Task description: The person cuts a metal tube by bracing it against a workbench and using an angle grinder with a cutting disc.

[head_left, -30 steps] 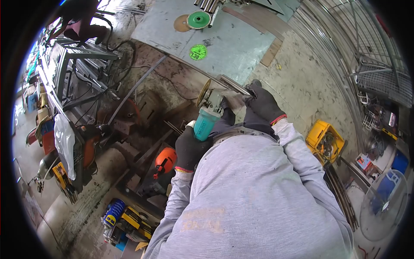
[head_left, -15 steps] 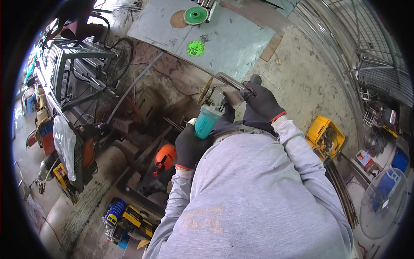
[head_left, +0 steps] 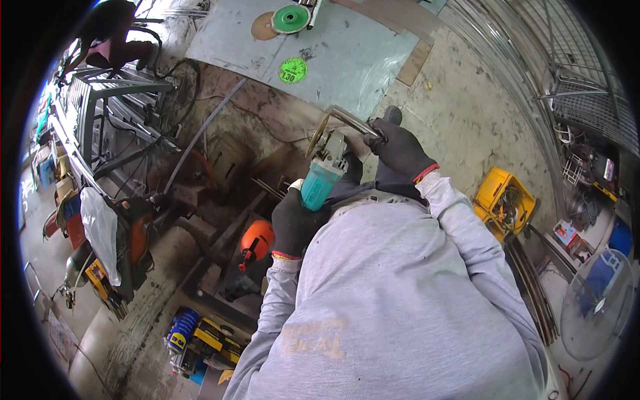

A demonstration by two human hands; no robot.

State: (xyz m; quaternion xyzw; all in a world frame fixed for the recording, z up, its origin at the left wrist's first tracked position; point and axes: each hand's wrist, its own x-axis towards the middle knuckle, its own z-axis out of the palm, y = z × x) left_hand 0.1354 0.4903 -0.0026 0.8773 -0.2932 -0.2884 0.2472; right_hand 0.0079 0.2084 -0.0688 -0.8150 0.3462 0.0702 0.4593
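Observation:
My left hand [head_left: 298, 221], in a dark glove, is wrapped around the body of a teal angle grinder [head_left: 321, 183]. The grinder points away from me, its brownish disc [head_left: 317, 137] seen nearly edge-on. In my gloved right hand [head_left: 404, 155] is a bent metal bar [head_left: 354, 121], gripped at its near end. Its far end reaches over to the left, right by the grinder's disc and head. Part of the grip on the bar is hidden behind the glove.
Ahead lies a metal sheet [head_left: 360, 63] with a green disc [head_left: 291, 19] on it. An orange round object [head_left: 257, 239] is at left, a yellow container [head_left: 505, 200] at right. Metal frames [head_left: 123, 87] stand left, near another person [head_left: 110, 40]. A fan [head_left: 598, 304] is at lower right.
The metal bar has turned in my right hand's grip, so its bent shape shows more clearly beside the disc. My left hand still holds the grinder, and the view has shifted slightly.

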